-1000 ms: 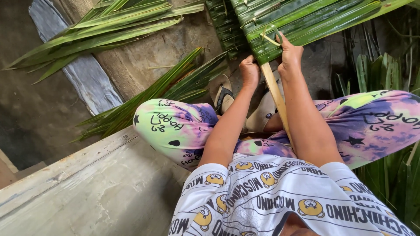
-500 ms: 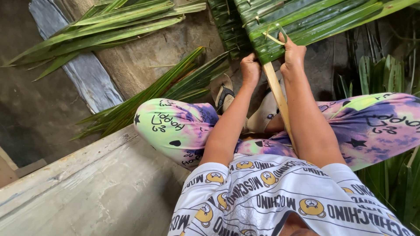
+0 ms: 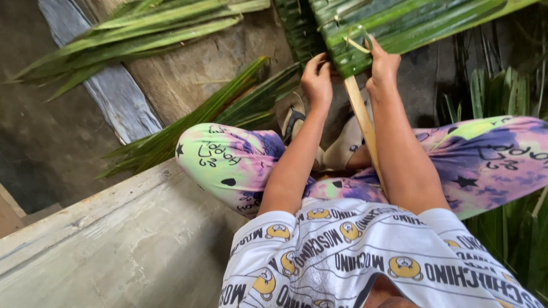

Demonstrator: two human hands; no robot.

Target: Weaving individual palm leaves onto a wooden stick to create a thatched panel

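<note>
A panel of folded green palm leaves hangs over a pale wooden slat that slopes down between my knees. My left hand grips the lower left edge of the panel beside the slat, fingers curled upward. My right hand holds the panel's lower edge on the other side of the slat. Its thumb presses near a thin pale strip looped through the leaves. I sit with my legs in tie-dyed trousers on either side of the slat.
Loose palm fronds lie at the upper left, beside my left knee and at the right. A sandal shows below my left hand. A worn grey ledge fills the lower left; a grey sheet lies on the ground.
My left hand has slid up a little along the panel's edge and its fingers now curl higher. My right hand stays at the strip.
</note>
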